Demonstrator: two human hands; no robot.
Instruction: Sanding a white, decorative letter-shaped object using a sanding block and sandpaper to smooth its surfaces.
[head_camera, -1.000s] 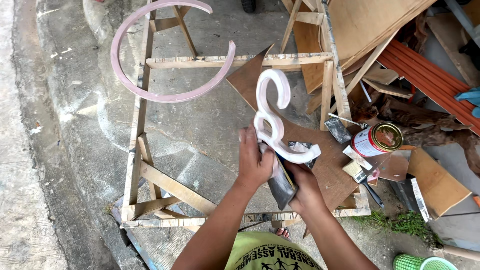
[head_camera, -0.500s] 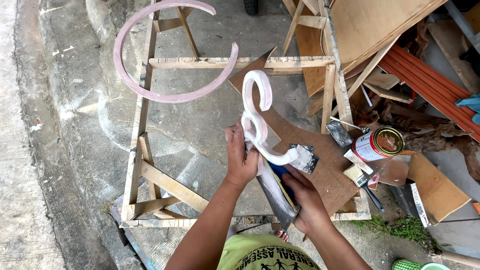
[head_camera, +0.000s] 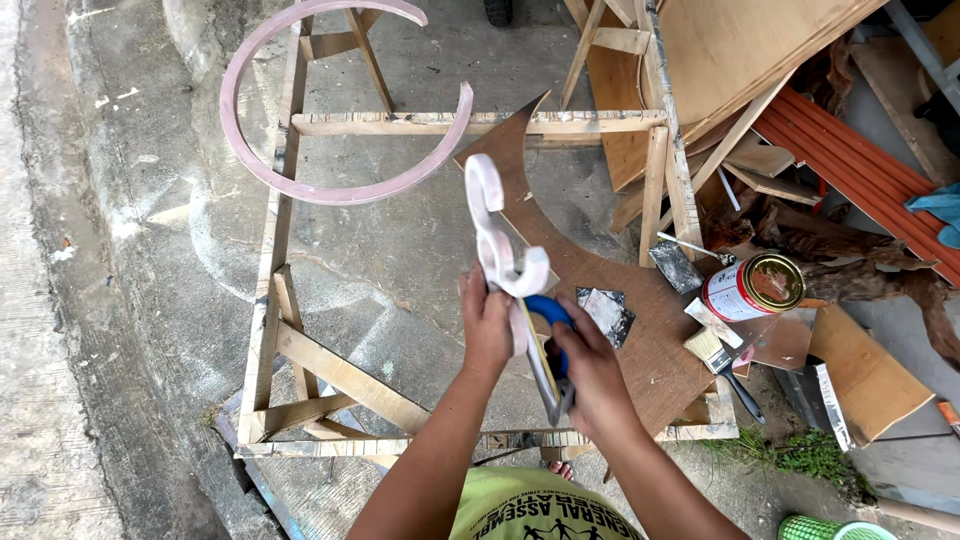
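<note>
Head view first, and the only one: the left hand has its fingers wrapped around the lower end of a white curved cut-out piece, holding it upright over the wooden frame that stands on the concrete floor. The right hand grips the blue handle of a putty knife, fingers closed around it, the flat blade lying along the piece's lower edge and touching it. A large pink curved piece rests across the frame's top rails, well apart from the hands. To the right, on a brown board, lie small squares of sandpaper, a paintbrush and an open round tin, with stacked plywood and timber beyond.

Done well, I judge, this calls for a firm, steady left grip near the worked spot so the slim shape does not twist, and for the blade kept flat and low against the edge, drawn in long light strokes following the curve, rather than digging in with a corner.
</note>
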